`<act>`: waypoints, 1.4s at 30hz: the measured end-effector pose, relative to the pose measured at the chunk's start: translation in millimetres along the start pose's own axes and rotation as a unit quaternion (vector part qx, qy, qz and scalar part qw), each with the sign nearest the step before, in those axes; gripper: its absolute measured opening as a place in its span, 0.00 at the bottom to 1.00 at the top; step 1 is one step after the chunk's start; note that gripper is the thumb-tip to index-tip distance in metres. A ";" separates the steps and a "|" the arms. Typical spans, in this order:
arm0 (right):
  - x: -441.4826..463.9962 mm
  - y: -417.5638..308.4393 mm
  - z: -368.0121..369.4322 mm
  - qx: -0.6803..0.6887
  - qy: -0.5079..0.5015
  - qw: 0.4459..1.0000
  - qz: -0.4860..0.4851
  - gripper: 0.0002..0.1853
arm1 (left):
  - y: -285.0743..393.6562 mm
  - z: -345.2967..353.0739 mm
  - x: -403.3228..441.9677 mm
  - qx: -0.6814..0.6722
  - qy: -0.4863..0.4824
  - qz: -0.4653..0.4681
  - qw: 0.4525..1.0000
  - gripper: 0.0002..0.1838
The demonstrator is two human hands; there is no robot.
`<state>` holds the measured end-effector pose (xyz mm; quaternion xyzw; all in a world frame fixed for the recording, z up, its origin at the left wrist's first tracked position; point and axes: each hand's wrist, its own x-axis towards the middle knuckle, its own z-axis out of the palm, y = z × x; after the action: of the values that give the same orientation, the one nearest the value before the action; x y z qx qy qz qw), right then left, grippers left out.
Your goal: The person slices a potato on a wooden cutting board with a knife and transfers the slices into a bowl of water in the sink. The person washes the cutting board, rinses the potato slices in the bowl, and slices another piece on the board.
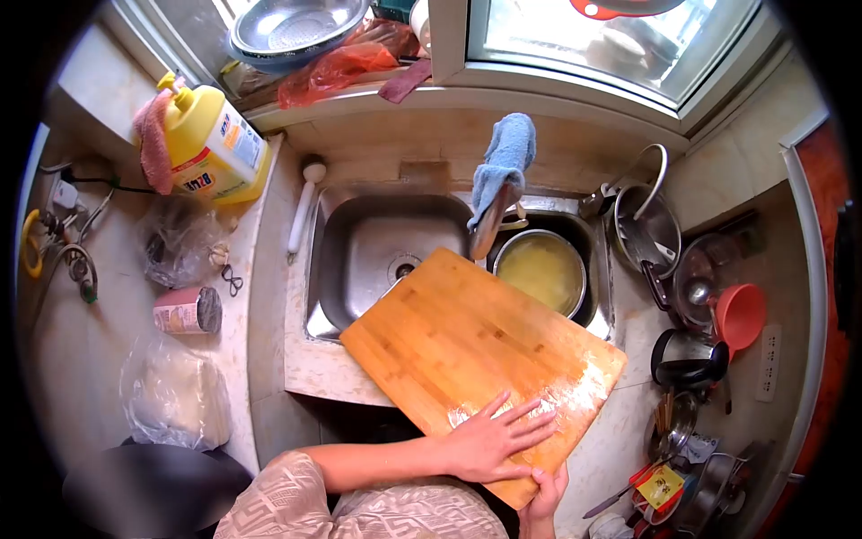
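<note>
A wet wooden cutting board (pixel 476 341) is held tilted over the front of the sink, its far corner above the divider between the two basins. My left hand (pixel 498 440) lies flat on its upper face with fingers spread. At the board's near corner, my right hand (pixel 546 494) grips the edge, thumb on top; its other fingers are mostly hidden underneath. Behind the board, a metal pot (pixel 543 269) of cloudy yellowish liquid sits in the right basin. The left basin (pixel 386 238) shows its drain, partly beside the board. A blue cloth (pixel 505 162) hangs over the faucet.
On the left counter stand a yellow detergent jug (pixel 215 148), a pink can (pixel 189 311) and a plastic bag (pixel 175 395). To the right are a pot with utensils (pixel 646 229), a red ladle (pixel 741 314), a kettle (pixel 690 357) and a knife (pixel 620 499).
</note>
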<state>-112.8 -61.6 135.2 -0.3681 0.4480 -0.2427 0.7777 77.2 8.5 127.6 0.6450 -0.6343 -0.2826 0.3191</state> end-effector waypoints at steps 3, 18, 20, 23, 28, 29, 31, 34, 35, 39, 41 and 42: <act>-4.7 -4.4 -19.5 0.008 -0.006 1.000 -0.009 0.34 | -71.1 5.3 -19.2 0.039 -0.020 -0.086 0.995 0.38; -49.9 114.3 -226.6 -0.109 0.261 0.955 -0.086 0.15 | -259.5 21.0 143.1 -0.228 0.394 -0.447 0.770 0.17; -44.1 145.0 -255.7 -0.209 0.298 0.929 -0.073 0.14 | -296.6 43.6 185.9 -0.188 0.445 -0.493 0.724 0.31; -35.7 156.0 -259.3 -0.348 0.349 0.865 -0.090 0.19 | -386.8 73.1 228.6 -0.220 0.392 -0.555 0.700 0.35; -36.6 145.0 -246.6 -0.483 0.374 0.789 -0.058 0.23 | -436.1 59.3 236.7 -0.155 0.125 -0.585 0.786 0.27; -36.0 146.0 -244.1 -0.479 0.396 0.780 -0.076 0.23 | -434.9 62.1 239.2 -0.110 0.127 -0.591 0.789 0.26; -34.7 146.0 -232.8 -0.468 0.440 0.759 -0.109 0.24 | -389.3 41.2 233.9 -0.018 0.127 -0.599 0.791 0.24; -41.5 162.2 -246.1 -0.432 0.496 0.748 -0.089 0.26 | -460.1 69.6 224.9 -0.303 0.158 -0.533 0.774 0.37; -47.9 161.8 -249.8 -0.435 0.516 0.736 -0.059 0.26 | -400.9 58.6 222.7 -0.177 0.302 -0.535 0.769 0.44; -85.1 174.5 -255.6 -0.430 0.609 0.665 -0.032 0.28 | -343.7 25.6 204.8 -0.313 0.329 -0.471 0.756 0.48; -100.4 175.2 -257.4 -0.424 0.627 0.651 0.058 0.24 | -374.4 44.1 215.6 -0.284 0.308 -0.512 0.750 0.41; -110.4 180.1 -255.2 -0.419 0.643 0.639 0.055 0.22 | -389.7 53.8 217.0 -0.268 0.296 -0.534 0.745 0.39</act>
<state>-380.8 35.9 -33.5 -0.3807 0.9080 -0.1613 0.0674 292.1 -214.3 -198.0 0.8175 0.0419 -0.3605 0.4472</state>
